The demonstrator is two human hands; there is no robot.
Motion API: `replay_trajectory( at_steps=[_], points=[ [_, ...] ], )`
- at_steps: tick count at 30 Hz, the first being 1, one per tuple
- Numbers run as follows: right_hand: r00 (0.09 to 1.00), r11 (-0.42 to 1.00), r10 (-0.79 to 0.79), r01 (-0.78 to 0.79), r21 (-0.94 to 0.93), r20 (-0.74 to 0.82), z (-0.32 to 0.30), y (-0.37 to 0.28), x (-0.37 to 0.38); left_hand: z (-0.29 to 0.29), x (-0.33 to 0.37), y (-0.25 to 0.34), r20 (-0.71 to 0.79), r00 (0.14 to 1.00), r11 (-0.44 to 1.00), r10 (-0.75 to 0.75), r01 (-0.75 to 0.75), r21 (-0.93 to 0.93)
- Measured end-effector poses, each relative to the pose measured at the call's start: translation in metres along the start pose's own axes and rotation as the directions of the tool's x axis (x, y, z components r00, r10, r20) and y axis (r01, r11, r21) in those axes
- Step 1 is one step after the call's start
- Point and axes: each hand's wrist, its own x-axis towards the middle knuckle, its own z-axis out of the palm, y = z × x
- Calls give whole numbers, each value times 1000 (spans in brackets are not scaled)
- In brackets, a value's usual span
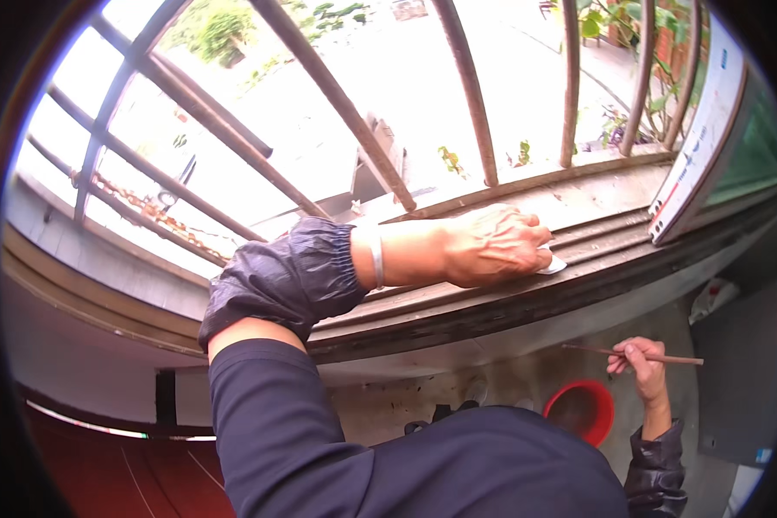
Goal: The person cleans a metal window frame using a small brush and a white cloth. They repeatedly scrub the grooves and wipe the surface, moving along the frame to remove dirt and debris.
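Note:
My left hand point(498, 248) reaches across to the window's sliding track point(600, 253), fingers curled down onto it. A white cloth or tissue point(556, 263) pokes out from under those fingers; most of it is hidden by the hand. Lower down on the right, my right hand point(641, 367) pinches a thin brown stick point(684, 359) between thumb and fingers, away from the window. The stick lies nearly level, its thin end pointing left. Dark sleeve covers are on both forearms, and the left wrist wears a pale band.
Brown metal bars point(466, 86) stand just outside the window. A white-framed sash point(702, 129) closes off the track's right end. On the floor below the right hand sits a red bucket point(609, 413). A dark grey panel point(745, 371) is at the right.

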Motion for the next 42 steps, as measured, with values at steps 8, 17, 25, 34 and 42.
replay_trajectory(
  at_steps=[8, 17, 25, 34, 42],
  points=[
    [993, 986, -23, 3, 164, 119, 58, 28, 30, -21, -46, 4, 106, 973, 946, -206, 226, -232],
    [977, 956, -38, -26, 293, 210, 62, 45, 35, -16, -72, -37, -82, 188, 166, -979, 493, -854],
    [976, 947, -32, -40, 320, 217, 62, 58, 27, 14, -76, -123, 63, -174, -81, -983, 96, -992],
    [991, 950, -10, -33, 310, 135, 41, 69, 9, -8, -51, -86, -329, 16, 304, -944, 430, -850],
    [997, 903, -72, 52, 426, 31, 7, 48, -6, -20, -49, 16, -375, 141, 393, -916, 498, -773]
  ],
)
